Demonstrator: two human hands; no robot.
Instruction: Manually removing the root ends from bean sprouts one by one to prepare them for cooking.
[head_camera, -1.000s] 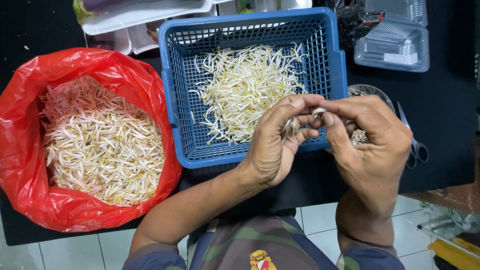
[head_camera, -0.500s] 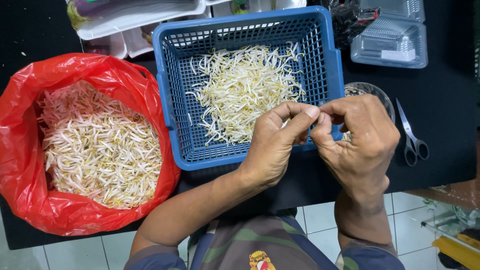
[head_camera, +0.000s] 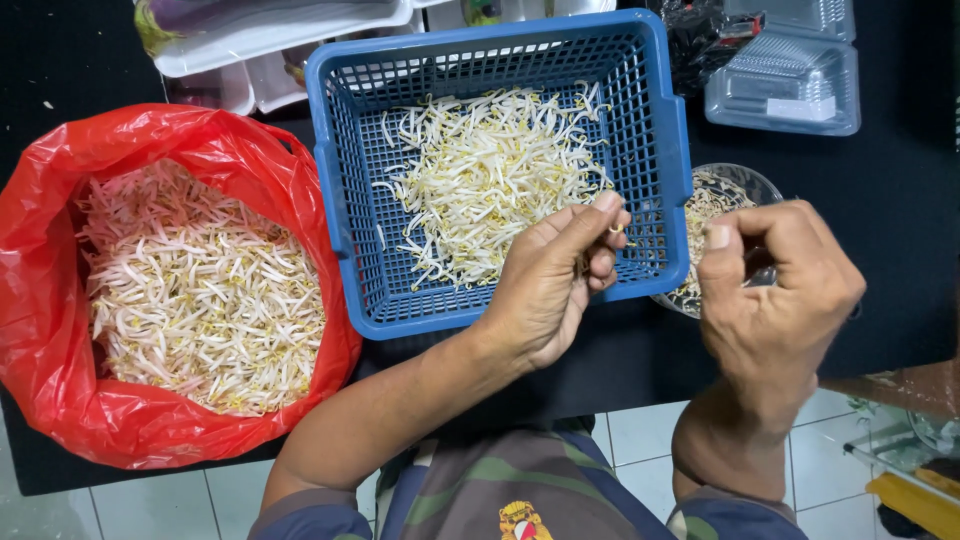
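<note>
1. Head view, only angle we get: left hand (head_camera: 548, 290) sits over the near right corner of the blue basket (head_camera: 340, 200), fingers curled in, thumb and forefinger pinched on a single bean sprout (head_camera: 614, 228). Tiny thing, only its yellowish tip pokes out at the fingertips (head_camera: 604, 203).
2. Right hand (head_camera: 775, 285) is just beside it but apart, a gap between the two. Fingers are bunched into a loose fist, thumb (head_camera: 716, 240) pressed against the forefinger. Can't tell if anything's actually pinched in there.
3. Right behind the right-hand fingers, partly hidden by them, there's a clear glass bowl (head_camera: 745, 185) with sprout bits in it, touching the basket's right wall.
4. Beyond the left fingertips, a loose pile of sprouts (head_camera: 480, 175) covers the basket floor.
5. Well off to the left of both hands, an open red plastic bag (head_camera: 60, 400) is stuffed with way more sprouts.
6. Far past the right-hand knuckles sit clear plastic clamshell boxes (head_camera: 790, 80); white trays (head_camera: 270, 40) sit behind the basket.
</note>
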